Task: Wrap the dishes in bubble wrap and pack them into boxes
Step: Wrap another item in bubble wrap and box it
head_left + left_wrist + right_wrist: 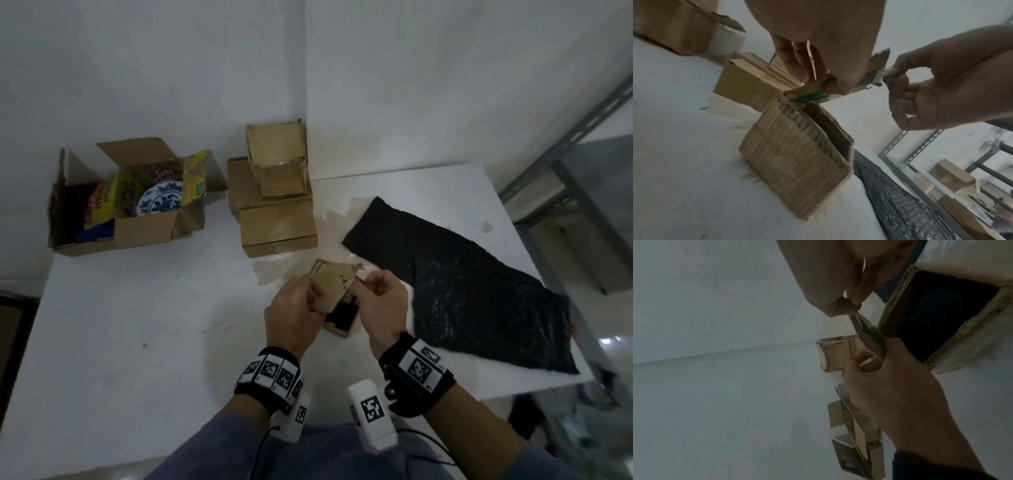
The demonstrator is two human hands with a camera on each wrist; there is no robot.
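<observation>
Cardboard, thin and worn, makes up the small box point(337, 301) on the worktop point(137, 325) before the person; it looks light and tear-prone, best held by its walls. Its raised flap point(334, 279) is pinched by both hands, left hand point(291, 315) and right hand point(382, 308). Something dark lies inside.

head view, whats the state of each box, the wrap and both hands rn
small box: open, upright on table, dark wrapped item inside
flap: raised, torn edge, held by both hands
left hand: grips the flap
right hand: pinches the flap's torn edge
big box: open, blue patterned plate and packets inside
stacked boxes: lower ones closed, top one open
black bubble wrap: lying flat, unused
</observation>
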